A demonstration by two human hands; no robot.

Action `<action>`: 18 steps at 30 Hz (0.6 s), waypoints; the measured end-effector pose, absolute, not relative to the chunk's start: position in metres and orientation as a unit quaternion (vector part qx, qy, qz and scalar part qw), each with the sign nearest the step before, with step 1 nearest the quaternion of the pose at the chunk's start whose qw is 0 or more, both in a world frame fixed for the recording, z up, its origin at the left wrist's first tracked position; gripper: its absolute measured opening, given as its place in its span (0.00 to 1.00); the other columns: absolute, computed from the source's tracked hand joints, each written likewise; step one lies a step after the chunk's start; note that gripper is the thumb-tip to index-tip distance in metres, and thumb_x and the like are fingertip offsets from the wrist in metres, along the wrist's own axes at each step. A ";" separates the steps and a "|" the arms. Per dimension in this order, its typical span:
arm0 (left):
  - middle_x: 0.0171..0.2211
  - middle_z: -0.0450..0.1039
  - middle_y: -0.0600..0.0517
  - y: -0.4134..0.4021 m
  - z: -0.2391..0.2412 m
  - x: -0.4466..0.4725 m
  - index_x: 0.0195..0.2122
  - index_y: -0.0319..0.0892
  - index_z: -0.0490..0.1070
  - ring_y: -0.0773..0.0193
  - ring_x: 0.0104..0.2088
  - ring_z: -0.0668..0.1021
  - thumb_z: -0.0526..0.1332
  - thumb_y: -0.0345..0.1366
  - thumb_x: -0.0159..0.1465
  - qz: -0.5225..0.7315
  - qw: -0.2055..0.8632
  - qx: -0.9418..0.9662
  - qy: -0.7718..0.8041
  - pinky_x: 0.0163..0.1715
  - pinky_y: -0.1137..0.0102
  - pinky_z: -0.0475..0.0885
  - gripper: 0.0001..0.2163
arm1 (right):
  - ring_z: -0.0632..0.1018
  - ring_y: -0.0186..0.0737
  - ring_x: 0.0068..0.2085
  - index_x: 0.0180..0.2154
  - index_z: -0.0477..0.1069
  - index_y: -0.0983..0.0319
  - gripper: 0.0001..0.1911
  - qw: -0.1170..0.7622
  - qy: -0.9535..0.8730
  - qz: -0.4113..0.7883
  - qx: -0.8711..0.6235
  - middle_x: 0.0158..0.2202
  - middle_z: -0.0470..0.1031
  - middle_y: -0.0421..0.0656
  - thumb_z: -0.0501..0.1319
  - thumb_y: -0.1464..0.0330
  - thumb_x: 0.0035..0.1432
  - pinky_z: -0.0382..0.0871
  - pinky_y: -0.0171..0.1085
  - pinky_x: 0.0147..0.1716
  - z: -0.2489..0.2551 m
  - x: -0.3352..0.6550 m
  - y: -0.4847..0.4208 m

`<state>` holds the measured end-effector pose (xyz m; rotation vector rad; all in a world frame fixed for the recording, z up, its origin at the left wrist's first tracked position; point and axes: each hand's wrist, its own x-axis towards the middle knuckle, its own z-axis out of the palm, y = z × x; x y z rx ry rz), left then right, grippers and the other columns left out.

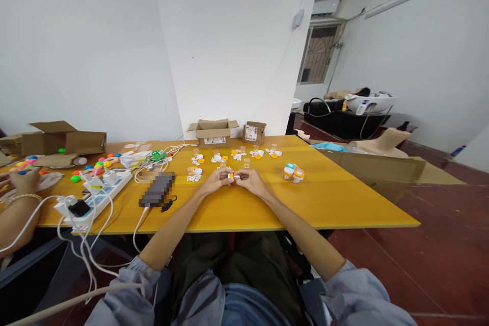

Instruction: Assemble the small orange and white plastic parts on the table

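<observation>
Over the yellow table, my left hand pinches a small orange-and-white round part. Close beside it, the fingers of my right hand are closed on a small white piece; whether the two pieces touch I cannot tell. Just beyond my hands stands a clear cup. Small groups of white pieces, orange rings and clear cups lie around, such as the white pieces left of my left hand. To the right, several capped clear containers stand together, with orange, white and teal tops.
Two cardboard boxes, an open one and a smaller one, stand against the wall. On the left are a power strip with trailing cables, a dark device and colourful balls. Another person's hand is at far left.
</observation>
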<state>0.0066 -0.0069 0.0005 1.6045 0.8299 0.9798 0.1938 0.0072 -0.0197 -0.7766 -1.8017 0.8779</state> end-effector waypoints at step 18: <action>0.29 0.77 0.51 -0.009 0.005 0.006 0.38 0.40 0.75 0.63 0.28 0.79 0.73 0.48 0.51 0.405 0.511 0.670 0.355 0.35 0.68 0.73 0.20 | 0.79 0.41 0.28 0.28 0.78 0.60 0.10 0.495 -0.682 0.415 -0.341 0.25 0.79 0.42 0.67 0.61 0.45 0.74 0.38 0.29 -0.015 0.197 0.008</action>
